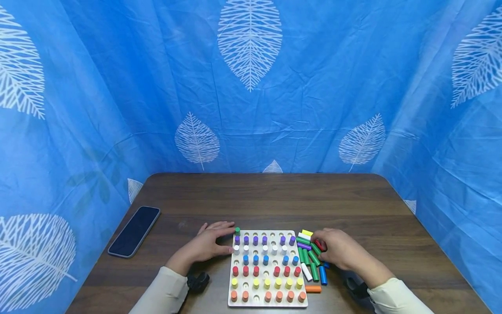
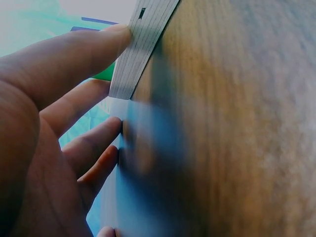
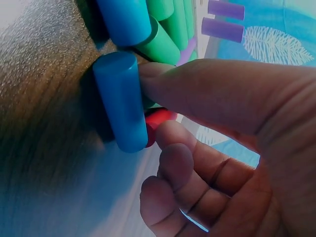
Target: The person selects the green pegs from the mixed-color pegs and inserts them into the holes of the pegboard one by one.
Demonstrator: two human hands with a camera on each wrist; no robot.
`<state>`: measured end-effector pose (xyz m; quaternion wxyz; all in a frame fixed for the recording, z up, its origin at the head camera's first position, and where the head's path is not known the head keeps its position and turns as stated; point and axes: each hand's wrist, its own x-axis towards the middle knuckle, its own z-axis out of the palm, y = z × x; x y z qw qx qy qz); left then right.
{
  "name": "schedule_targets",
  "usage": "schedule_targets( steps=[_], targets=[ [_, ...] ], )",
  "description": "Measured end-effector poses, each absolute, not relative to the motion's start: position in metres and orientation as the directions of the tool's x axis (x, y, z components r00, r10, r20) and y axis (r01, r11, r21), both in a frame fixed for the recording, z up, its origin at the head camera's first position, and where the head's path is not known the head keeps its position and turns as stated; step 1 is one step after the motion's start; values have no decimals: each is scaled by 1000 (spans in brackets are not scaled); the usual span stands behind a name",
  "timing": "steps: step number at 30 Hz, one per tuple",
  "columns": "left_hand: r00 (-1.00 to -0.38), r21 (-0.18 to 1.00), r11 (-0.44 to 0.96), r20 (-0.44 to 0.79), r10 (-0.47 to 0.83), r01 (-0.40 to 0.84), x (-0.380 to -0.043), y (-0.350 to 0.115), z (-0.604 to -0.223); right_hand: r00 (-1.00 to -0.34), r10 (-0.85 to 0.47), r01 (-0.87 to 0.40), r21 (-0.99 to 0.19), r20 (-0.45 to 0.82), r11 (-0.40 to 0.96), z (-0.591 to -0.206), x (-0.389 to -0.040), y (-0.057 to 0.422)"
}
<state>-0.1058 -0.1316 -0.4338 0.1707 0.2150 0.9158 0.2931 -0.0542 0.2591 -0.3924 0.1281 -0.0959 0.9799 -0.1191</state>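
Observation:
A white pegboard holds upright pegs in colour rows: orange at the front, then yellow, red, blue, white and purple, with one green peg in the far left corner. My left hand rests at the board's left side, fingers extended, thumb on its edge and index finger by the green peg. To the right of the board, my right hand reaches into loose pegs. Its bent index fingertip is at a red peg, its thumb behind a blue peg, with a gap between the two.
Loose green pegs, plus white, yellow, purple and blue ones, lie along the board's right edge. An orange peg lies nearer the front. A phone sits at the table's left edge. Blue leaf-patterned curtain surrounds the wooden table.

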Motion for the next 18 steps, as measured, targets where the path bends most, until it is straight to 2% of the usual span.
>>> schedule_targets(
  steps=[8, 18],
  targets=[
    [-846, 613, 730, -181, 502, 302, -106, -133, -433, -947, -206, -138, -269, -245, 953, -394, -56, 257],
    [-848, 607, 736, -184, 498, 300, -105, -132, -432, -960, -204, -152, -257, -190, 954, -399, -54, 252]
  ],
)
